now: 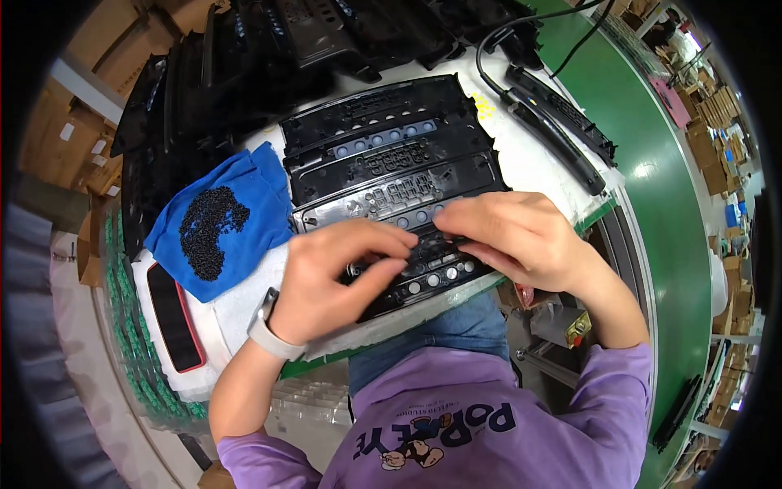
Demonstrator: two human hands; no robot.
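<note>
Several black plastic panels (318,186) with digit-shaped openings lie side by side before me, some with strips of pale round buttons (387,138). Over the nearest panel (391,303), my left hand (330,281) bends thumb and forefinger toward each other; whatever sits between the tips is too small to make out. My right hand (521,236) is closed in a pinch at the same panel, its fingertips by the row of buttons. What the right fingers hold is hidden. Left of the panels, a heap of small black screw-like pieces (199,232) rests on a blue cloth (265,196).
A black electric screwdriver (558,147) with a cable lies right of the panels, beside a narrow black part (570,106). More black plastic housings (277,49) are piled at the back. A red-edged phone (173,318) lies at the left, near stacked green boards (134,326).
</note>
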